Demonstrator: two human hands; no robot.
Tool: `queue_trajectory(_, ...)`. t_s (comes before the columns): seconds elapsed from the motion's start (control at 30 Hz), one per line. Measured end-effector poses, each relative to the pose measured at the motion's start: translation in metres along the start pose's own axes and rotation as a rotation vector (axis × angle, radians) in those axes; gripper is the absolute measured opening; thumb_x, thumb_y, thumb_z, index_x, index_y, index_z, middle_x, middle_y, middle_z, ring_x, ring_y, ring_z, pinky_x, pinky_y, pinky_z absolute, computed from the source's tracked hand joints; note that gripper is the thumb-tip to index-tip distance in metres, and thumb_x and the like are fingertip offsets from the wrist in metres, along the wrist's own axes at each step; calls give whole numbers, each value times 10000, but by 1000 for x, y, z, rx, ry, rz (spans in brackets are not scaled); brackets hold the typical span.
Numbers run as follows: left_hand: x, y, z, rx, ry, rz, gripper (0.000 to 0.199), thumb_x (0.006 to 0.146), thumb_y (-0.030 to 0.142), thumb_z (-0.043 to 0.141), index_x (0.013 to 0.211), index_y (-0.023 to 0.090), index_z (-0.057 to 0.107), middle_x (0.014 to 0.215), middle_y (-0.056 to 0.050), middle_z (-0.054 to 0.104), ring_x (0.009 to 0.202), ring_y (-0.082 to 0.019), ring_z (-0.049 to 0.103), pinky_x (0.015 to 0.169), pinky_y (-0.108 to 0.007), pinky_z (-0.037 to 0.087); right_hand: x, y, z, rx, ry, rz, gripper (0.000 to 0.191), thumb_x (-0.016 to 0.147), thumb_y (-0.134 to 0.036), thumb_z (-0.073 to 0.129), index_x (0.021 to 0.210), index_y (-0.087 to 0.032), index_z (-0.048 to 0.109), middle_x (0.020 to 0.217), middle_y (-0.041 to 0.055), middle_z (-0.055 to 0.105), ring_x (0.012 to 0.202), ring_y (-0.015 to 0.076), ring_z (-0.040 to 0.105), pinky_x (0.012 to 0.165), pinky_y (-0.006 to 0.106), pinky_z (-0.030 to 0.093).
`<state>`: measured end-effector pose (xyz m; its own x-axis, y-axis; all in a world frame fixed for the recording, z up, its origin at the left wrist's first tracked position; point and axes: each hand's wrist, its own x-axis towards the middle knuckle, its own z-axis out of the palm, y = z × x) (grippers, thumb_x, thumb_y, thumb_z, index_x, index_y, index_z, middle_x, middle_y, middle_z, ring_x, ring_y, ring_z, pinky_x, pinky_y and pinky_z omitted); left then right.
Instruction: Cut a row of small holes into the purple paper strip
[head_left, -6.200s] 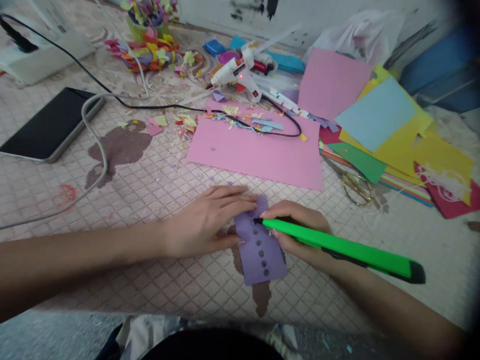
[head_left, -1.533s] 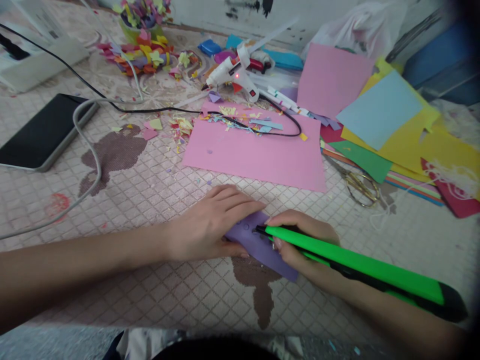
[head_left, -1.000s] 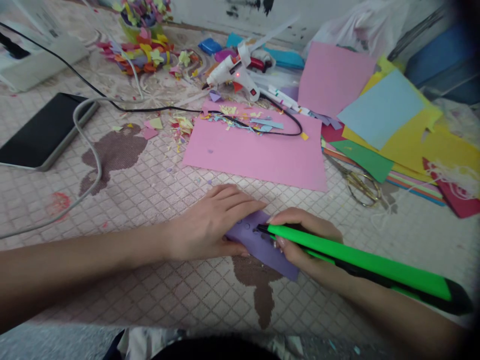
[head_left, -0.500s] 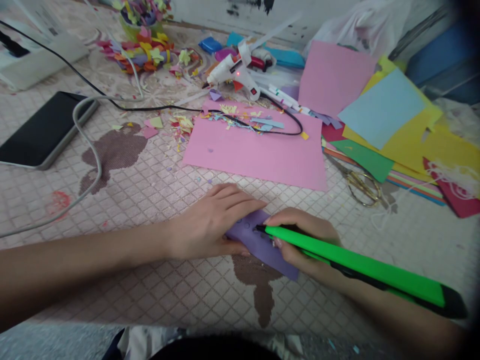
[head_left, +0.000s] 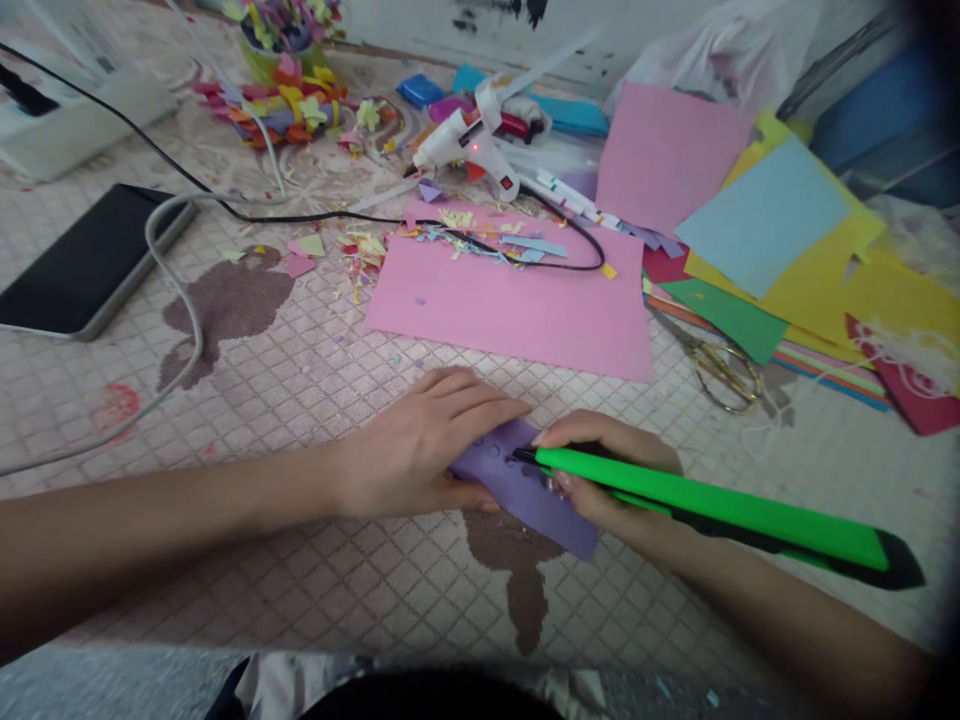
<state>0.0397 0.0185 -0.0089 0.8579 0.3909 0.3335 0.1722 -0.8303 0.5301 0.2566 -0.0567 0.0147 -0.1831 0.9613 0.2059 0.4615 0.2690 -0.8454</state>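
A purple paper piece (head_left: 551,515) with small round marks lies on the cloth in front of me. My left hand (head_left: 431,440) holds it down by its left end, fingers over the far side and thumb along the near edge, covering that end. In my right hand (head_left: 611,470) is a green utility knife (head_left: 712,500), gripped close to its dark front end. Its tip touches the paper or sits just above it, beside the marks; which of these, I cannot tell. The knife's back end points to the right.
Beyond my hands lies a pink sheet (head_left: 510,320) with paper scraps and a black cable across it. A white glue gun (head_left: 472,145) stands behind. Scissors (head_left: 724,375) and coloured papers (head_left: 765,220) are at the right; a phone (head_left: 82,265) and grey cable (head_left: 196,330) at the left.
The back end of the utility knife has swung upward in view, away from me, and my right hand has shifted slightly. My left hand and the purple paper stay put.
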Motion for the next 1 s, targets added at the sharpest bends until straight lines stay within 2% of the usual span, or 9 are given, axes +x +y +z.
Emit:
queue_trajectory(0.4,1,0,0,13,3,13,719,789,489,741,1330,134,427,1248,-128,606,1153,-283,524,1046,-458,356,-2,8,-2,-55,-60,-97,245,788,-69,568,950,-231,654,862,12,723,750,136,681,651,244,547)
queue_trajectory(0.53,0,-1,0,-5,4,13,706,799,487,732,1334,142,426,1253,-130,603,1160,-282,520,1044,-462,355,0,10,-8,12,-155,-140,260,796,-80,592,1000,-227,658,911,35,724,827,159,691,694,261,557)
queue_trajectory(0.73,1,-1,-1,-24,-13,12,677,816,461,725,1328,132,431,1263,-129,599,1155,-271,526,1055,-456,345,1,11,-14,55,-102,-36,302,787,-38,572,1001,-237,647,868,15,706,712,127,674,620,231,545)
queue_trajectory(0.87,1,0,-1,-29,-14,20,640,841,458,698,1333,156,424,1263,-123,601,1170,-268,530,1067,-460,337,3,10,-12,52,-151,-83,284,780,-39,566,981,-222,650,819,19,701,697,133,674,611,242,545)
queue_trajectory(1.0,1,-1,-1,-34,-22,26,626,848,445,696,1329,144,430,1265,-124,601,1179,-254,534,1082,-450,320,7,8,-11,36,-145,-110,270,771,-37,554,953,-210,655,811,26,701,682,132,673,594,242,543)
